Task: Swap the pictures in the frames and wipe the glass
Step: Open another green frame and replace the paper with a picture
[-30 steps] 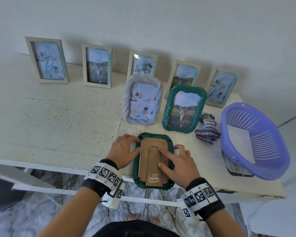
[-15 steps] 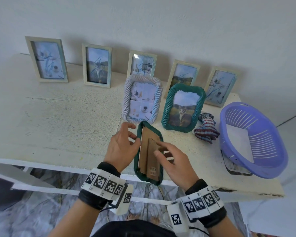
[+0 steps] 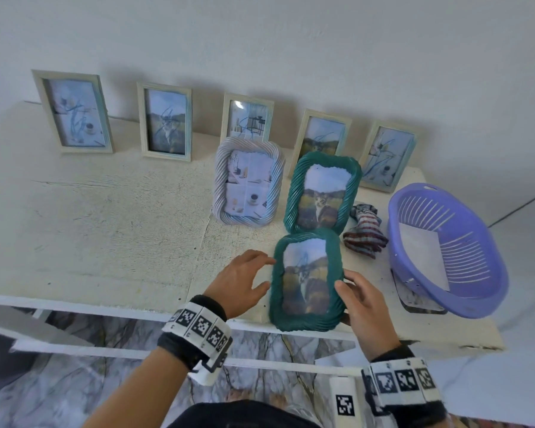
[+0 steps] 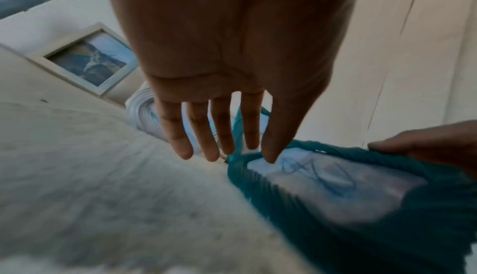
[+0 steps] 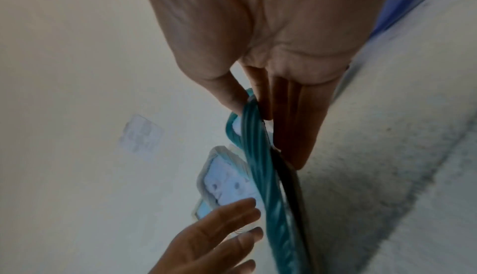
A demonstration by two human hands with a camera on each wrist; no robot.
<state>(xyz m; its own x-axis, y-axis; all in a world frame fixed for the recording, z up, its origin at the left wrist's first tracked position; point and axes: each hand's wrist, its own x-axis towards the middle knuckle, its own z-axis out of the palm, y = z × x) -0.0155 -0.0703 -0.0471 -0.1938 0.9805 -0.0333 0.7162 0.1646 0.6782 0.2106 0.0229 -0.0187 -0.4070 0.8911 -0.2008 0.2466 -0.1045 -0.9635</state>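
The right hand (image 3: 363, 304) pinches the right edge of a teal woven frame (image 3: 306, 281), thumb on the front rim and fingers (image 5: 296, 131) straight along the back, as the right wrist view shows edge-on. The frame faces up toward the head camera, glass side showing a cat picture with a blue scribble mark over it, and sits at the near edge of the white table (image 3: 105, 227), at about 6 o'clock on the tabletop. The left hand (image 3: 240, 284) is at 9 o'clock of the frame, fingers spread and straight; whether its fingertips touch the frame's left rim cannot be told, though in the left wrist view they lie right at the frame's top corner. Directly at 12 o'clock of the held frame stands a second teal frame (image 3: 322, 193) with a cat picture, upright and leaning back. Beside that, at its 9 o'clock, stands a pale twisted-rope frame (image 3: 249, 183) with a still-life collage. Along the wall at the far edge stand five slim pale frames (image 3: 164, 123). A striped cloth (image 3: 365, 234) lies bunched at 2 o'clock of the held frame, between the standing teal frame and a purple plastic basket (image 3: 482, 291) at 3 o'clock, which holds a white sheet (image 3: 420, 251).
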